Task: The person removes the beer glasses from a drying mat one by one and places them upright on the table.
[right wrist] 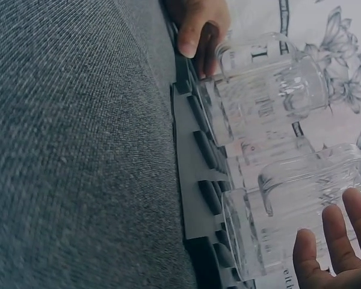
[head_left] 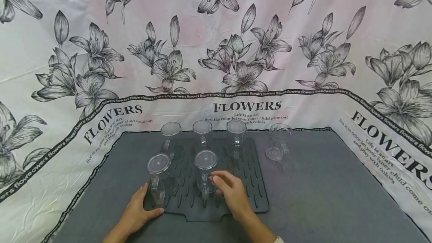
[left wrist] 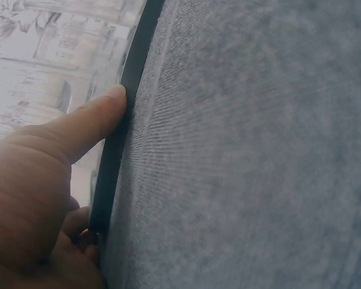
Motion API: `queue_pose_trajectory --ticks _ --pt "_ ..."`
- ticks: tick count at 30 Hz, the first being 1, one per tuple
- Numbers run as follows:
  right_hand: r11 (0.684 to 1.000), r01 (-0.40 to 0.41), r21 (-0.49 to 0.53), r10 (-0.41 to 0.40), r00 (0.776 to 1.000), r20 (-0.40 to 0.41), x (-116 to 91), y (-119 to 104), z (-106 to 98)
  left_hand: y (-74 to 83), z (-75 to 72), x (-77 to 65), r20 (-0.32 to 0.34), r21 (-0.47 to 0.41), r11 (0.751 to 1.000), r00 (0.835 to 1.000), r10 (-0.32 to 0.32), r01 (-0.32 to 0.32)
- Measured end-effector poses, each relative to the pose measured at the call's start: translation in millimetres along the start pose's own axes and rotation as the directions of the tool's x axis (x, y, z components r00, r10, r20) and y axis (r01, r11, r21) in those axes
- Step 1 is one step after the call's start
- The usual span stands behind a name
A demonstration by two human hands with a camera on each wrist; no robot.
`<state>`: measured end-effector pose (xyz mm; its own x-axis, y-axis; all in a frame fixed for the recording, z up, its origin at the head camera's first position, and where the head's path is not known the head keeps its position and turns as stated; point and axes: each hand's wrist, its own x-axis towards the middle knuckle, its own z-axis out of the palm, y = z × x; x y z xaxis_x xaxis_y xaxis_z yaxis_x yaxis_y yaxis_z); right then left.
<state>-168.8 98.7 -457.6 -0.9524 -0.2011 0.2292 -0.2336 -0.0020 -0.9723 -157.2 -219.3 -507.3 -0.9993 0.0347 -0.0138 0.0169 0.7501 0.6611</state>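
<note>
A: Mug position?
B: I have the front-row right mug (head_left: 206, 160) on the ribbed mat (head_left: 244, 202), apparently base up, long axis vertical, handle (head_left: 204, 185) toward the near side.
A: Nearer hand?
B: Right hand (head_left: 233, 195), just beside it. Mug lies to that hand's left.
A: Grip?
B: Fingers fairly straight and spread in my right wrist view, holding nothing. Contact with the glass: can't tell.
A: Left?
B: Left hand (head_left: 135, 211) spans the mat's near left corner, thumb out straight, touching the front edge; not wrapped round it, as far as I can tell. Front-row left mug (head_left: 158, 164) is near it.
A: Rest?
B: Three back-row mugs (head_left: 202, 127) on the mat, one off-mat mug (head_left: 278, 143) to the right on the grey tabletop (head_left: 324, 190).
</note>
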Motion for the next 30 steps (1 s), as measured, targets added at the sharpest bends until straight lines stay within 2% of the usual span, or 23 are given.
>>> queue_pose_trajectory --ticks 14,20,30 --pt "0.997 -0.03 0.073 0.028 0.999 0.033 0 6 8 1.1 0.6 -1.1 -0.002 0.008 1.0 1.0 0.001 -0.001" --pt "0.993 -0.057 0.099 0.048 0.995 0.09 2 12 14 1.9 0.1 -0.9 0.009 0.007 1.0 1.0 -0.009 0.009" --pt "0.965 -0.116 0.237 0.081 0.985 0.152 3 16 23 -1.6 0.8 1.0 0.024 0.002 0.999 0.999 -0.036 0.036"
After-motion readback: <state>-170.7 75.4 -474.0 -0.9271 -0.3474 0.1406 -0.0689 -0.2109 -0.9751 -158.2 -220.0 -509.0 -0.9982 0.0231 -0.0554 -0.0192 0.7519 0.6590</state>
